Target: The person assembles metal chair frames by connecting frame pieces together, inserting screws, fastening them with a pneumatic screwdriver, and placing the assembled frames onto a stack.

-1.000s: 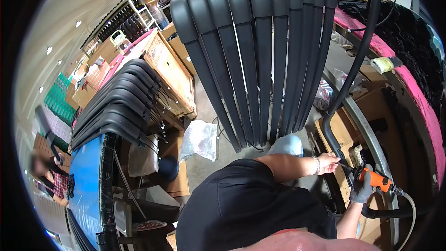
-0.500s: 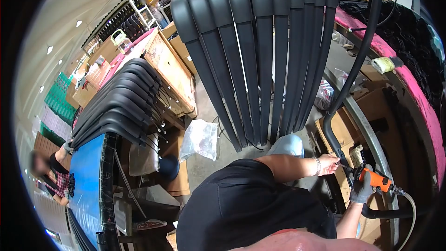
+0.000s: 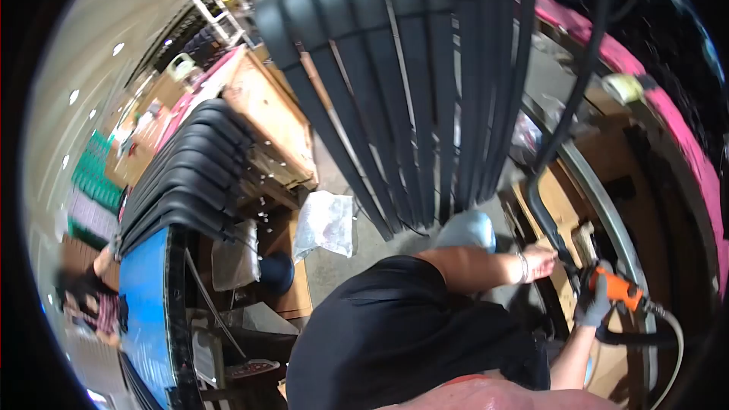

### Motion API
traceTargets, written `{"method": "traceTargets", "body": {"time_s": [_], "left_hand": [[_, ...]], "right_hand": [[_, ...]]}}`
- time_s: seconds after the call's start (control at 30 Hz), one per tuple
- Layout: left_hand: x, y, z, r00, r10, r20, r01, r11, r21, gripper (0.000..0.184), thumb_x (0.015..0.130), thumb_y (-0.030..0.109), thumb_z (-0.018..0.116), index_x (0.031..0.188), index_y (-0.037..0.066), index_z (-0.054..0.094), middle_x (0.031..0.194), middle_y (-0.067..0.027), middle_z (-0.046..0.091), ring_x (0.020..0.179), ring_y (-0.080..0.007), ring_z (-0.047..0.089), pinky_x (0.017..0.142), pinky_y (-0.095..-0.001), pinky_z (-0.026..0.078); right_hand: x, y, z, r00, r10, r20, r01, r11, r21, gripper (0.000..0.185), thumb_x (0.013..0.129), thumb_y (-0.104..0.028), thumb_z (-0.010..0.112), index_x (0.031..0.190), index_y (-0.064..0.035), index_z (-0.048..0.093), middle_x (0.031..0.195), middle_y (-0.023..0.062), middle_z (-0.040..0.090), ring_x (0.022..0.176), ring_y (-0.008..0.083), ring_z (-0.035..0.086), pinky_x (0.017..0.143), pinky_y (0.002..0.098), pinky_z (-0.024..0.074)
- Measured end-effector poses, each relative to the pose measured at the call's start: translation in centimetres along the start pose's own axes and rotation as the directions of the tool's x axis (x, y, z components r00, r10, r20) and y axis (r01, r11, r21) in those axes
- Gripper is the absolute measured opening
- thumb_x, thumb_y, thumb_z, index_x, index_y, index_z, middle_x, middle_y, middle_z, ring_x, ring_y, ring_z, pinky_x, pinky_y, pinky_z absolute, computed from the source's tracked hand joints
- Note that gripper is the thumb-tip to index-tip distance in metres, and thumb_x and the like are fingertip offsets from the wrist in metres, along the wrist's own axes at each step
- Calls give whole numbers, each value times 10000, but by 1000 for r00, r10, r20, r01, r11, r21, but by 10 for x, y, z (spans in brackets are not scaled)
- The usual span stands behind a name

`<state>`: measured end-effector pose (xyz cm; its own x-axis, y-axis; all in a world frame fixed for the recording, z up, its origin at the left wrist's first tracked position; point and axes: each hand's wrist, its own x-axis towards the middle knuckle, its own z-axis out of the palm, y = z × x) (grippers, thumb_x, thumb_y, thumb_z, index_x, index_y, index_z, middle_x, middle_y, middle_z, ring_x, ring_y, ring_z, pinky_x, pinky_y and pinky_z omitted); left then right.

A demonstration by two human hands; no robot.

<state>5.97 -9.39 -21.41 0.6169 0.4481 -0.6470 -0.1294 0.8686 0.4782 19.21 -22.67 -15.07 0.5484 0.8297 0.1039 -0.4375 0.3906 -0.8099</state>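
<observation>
Currently, the gloved right hand (image 3: 593,305) grips an orange power tool (image 3: 621,291) beside a black tube (image 3: 542,211); the left hand (image 3: 540,263) is near that tube, its hold too blurred to tell.

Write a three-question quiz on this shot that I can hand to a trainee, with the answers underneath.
1. What colour is the power tool in the right hand?
2. True or false: the left hand wears a grey glove.
3. The work surface beside the other person is: A) pink, B) blue, C) green.

Key:
1. Orange.
2. False: the left hand is bare, with a bracelet at its wrist; the grey glove is on the right hand.
3. B.
</observation>
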Motion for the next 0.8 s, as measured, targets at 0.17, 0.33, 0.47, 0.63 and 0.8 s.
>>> {"method": "traceTargets", "body": {"time_s": [0.17,0.33,0.47,0.63,0.8], "left_hand": [[-9,-23,29,998,-21,54,30,988,-155,95,777,78,527,682,86,526,537,-34,499,453,-151,499,417,-263,435],[17,-88,37,949,-313,28,314,943,-106,60,832,101,504,832,43,518,816,-108,576,762,-220,579,718,-337,484],[44,-107,56,931,-355,87,357,934,2,100,808,76,533,902,56,501,887,-105,584,830,-229,576,757,-360,469],[60,-113,72,917,-382,115,383,924,9,145,820,111,513,945,39,495,932,-122,584,865,-244,567,800,-381,440],[69,-118,78,902,-407,141,414,910,-20,186,833,163,497,963,31,487,933,-126,585,869,-248,565,819,-376,419]], "right_hand": [[-19,-5,-23,931,-145,-336,54,963,-265,452,726,-91,636,1125,-59,426,1000,45,514,929,173,505,845,333,422],[-43,-21,-49,836,-129,-533,-83,931,-356,282,710,-87,675,947,-34,532,871,36,564,783,118,545,712,243,461],[-40,-30,-55,783,-264,-562,3,906,-422,358,739,-62,635,1055,-18,472,954,66,549,875,161,546,801,286,448],[-37,-38,-68,764,-226,-605,-125,868,-481,356,741,-77,642,1053,-8,487,965,74,558,893,143,542,808,269,441],[-33,-35,-73,732,-238,-639,-234,793,-563,315,747,-90,641,1025,-3,520,958,72,571,886,132,543,810,257,435]]}}
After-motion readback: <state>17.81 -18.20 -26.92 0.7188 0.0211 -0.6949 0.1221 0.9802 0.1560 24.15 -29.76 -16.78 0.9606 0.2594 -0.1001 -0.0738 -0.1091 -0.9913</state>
